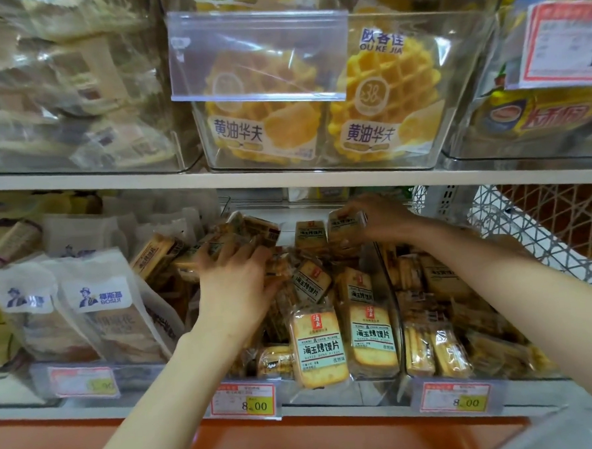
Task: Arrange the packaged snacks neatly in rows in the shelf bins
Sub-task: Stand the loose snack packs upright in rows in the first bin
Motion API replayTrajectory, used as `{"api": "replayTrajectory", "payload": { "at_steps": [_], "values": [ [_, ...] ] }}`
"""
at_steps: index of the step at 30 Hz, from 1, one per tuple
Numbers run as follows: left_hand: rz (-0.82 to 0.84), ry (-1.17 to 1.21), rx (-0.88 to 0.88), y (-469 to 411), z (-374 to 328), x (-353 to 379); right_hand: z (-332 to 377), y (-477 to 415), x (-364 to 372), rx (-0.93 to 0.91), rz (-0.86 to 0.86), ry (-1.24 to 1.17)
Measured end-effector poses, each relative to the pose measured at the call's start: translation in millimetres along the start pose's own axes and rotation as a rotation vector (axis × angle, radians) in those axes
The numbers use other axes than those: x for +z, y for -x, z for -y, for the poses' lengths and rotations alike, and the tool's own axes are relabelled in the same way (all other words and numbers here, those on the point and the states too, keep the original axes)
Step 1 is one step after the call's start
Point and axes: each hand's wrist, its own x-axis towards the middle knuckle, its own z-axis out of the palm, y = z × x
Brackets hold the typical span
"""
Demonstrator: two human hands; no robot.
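While the right hand (383, 216) holds one pack (344, 230) at the far right of the middle bin (332, 395), we take the placing of that pack as the step in hand. Its fingers (353, 204) curl over the top edge and grip it, and the pack stands upright with its long axis vertical and its label facing us. Just below it and toward us runs the row (371, 337), packs standing on edge one behind another along the right side of the bin, labels also facing us. So the pack already sits in line with the row and at its far end. We judge it needs only to go straight down, kept upright, and perhaps drawn a little nearer to close up against the pack in front. The left hand (236, 282) lies on the pile (155, 254) of loose, tilted packs in the left half of the bin. Its fingers are spread over them and, as far as we can tell, press rather than close round any one. That hand is the nearer to the pile, and the right is the nearer to the row. We expect a tilted pack near the middle could lean into the space where the held one must land.
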Motion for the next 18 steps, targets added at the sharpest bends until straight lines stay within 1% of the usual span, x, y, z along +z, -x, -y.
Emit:
{"api": "replayTrajectory", "payload": {
  "at_steps": [4, 8, 12, 14, 17, 18],
  "values": [
    [-0.015, -0.017, 0.003, -0.6, 0.2, 2.1, 3.6, 0.9, -3.0, -0.048, -0.006, -0.012],
    [-0.017, -0.002, 0.003, 0.7, 2.9, 3.1, 3.1, -1.1, -8.8, -0.024, -0.040, 0.110],
    [-0.011, 0.014, 0.018, 2.1, 6.5, 1.8, 17.0, -4.1, -12.1, -0.035, 0.007, 0.221],
    [-0.006, 0.030, 0.016, 2.1, 7.3, 0.2, 29.9, -3.4, -12.8, -0.063, -0.006, 0.166],
    [-0.005, 0.046, 0.014, 1.6, 6.7, -2.3, 51.8, -11.7, -4.4, -0.170, -0.034, -0.065],
    [-0.005, 0.050, 0.016, 1.6, 6.8, -2.5, 58.4, -17.1, 1.4, -0.206, -0.027, -0.101]
  ]
}}
